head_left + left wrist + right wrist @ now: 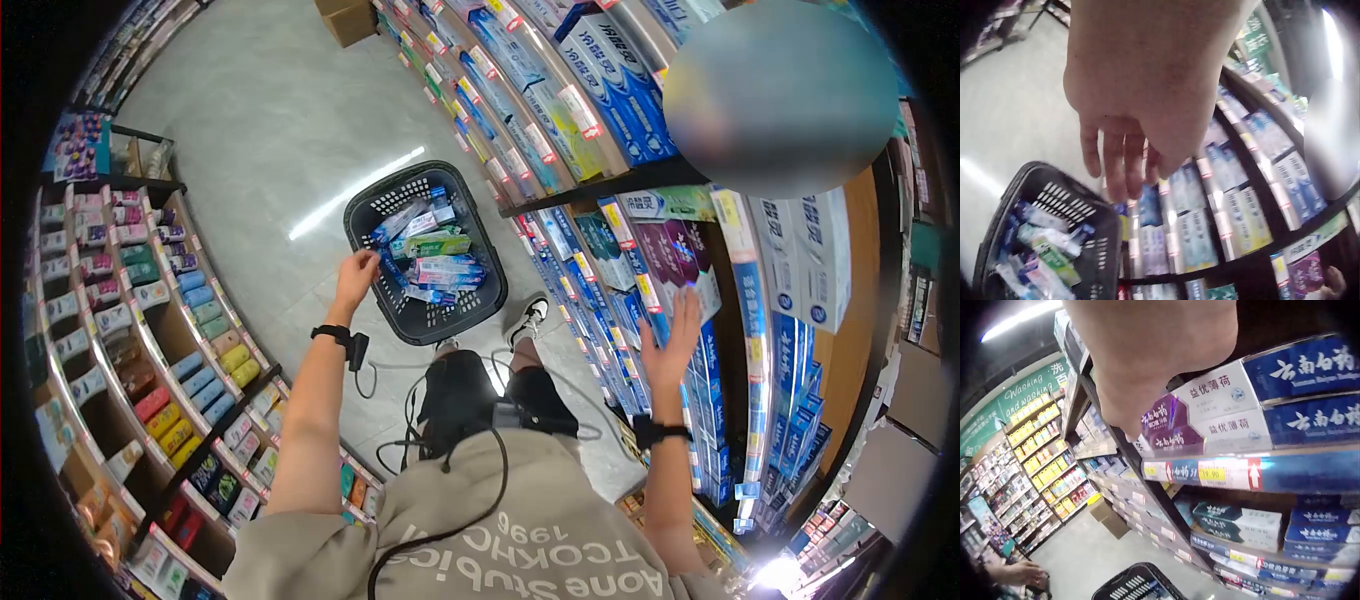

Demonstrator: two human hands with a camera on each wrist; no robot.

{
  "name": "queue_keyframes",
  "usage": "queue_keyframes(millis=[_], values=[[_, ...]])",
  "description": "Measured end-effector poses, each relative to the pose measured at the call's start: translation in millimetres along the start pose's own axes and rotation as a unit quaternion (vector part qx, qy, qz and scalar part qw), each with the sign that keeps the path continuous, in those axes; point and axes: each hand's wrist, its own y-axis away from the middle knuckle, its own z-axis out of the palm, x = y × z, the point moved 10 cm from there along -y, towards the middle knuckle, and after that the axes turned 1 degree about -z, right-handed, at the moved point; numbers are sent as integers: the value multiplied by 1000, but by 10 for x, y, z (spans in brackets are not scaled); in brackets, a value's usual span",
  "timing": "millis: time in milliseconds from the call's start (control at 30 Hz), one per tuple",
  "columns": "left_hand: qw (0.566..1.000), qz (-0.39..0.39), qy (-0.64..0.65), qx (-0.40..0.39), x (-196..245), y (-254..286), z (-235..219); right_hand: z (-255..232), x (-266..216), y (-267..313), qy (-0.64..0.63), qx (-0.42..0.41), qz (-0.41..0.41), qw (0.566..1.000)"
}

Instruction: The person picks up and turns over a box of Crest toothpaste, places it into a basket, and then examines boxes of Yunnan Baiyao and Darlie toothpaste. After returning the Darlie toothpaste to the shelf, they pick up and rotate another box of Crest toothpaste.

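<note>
My left hand [357, 280] hangs beside the left rim of a dark plastic shopping basket [437, 326]. Its fingers [1113, 165] are loosely bent and hold nothing. Several toothpaste boxes [440, 244] in blue, white, green and pink lie jumbled in the basket. On the other side, my right hand [673, 345] reaches to the shelf with straight fingers, close to purple toothpaste boxes [672, 250]. In the right wrist view the wrist covers its fingers, and the purple boxes [1175, 428] show just past it, alongside white and blue boxes [1316, 369].
Shelves of boxed toothpaste with price strips [1229, 474] rise on my right. Racks of colourful packs [175, 425] stand at left. A cardboard box [347, 20] sits on the grey floor [260, 110]. Cables [590, 375] hang around my legs.
</note>
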Motion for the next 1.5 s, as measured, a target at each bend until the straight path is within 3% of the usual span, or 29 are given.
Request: queue_keyframes(millis=[133,167,233,333,433,467,533,633,667,767,933,1133,1167,1300,1433,1500], values=[[990,-129,-46,-15,-1386,-394,320,362,-84,580,-75,-86,62,992],[986,-142,-84,-38,-1535,-417,349,497,-103,745,-84,-121,80,986],[971,-160,-153,-86,-1707,-595,622,740,-69,1001,-95,-186,110,972],[968,-152,-189,-63,-1772,-887,817,1186,121,1638,-109,-329,179,921],[964,-152,-210,-51,-1946,-1202,962,1498,265,2287,-160,-463,309,815],[963,-143,-225,-44,-2074,-1355,1032,1582,416,2615,-127,-504,316,793],[959,-121,-256,-14,-2116,-1606,1129,1619,518,2952,-151,-508,371,762],[964,-27,-264,-11,-2050,-1903,1285,1640,521,3126,-209,-460,438,744],[966,9,-258,-15,-2081,-1953,1329,1650,469,3118,-200,-464,425,751],[970,-101,-195,-103,-2255,-1912,1448,1614,248,3069,-187,-474,399,763],[954,-52,-295,-14,-2277,-1833,1560,1619,61,3251,-240,-475,463,709],[967,-37,-248,36,-2349,-1935,1675,1449,344,3427,-205,-408,509,730],[967,-71,-239,47,-2185,-1857,1635,1407,372,3529,-197,-399,534,719],[964,-35,-262,39,-2099,-1791,1718,1458,327,3790,-209,-377,531,730],[969,22,-247,8,-1755,-1547,1648,1830,187,4102,-238,-394,511,726],[972,7,-236,12,-1600,-1337,1600,1891,36,4121,-294,-373,469,745]])
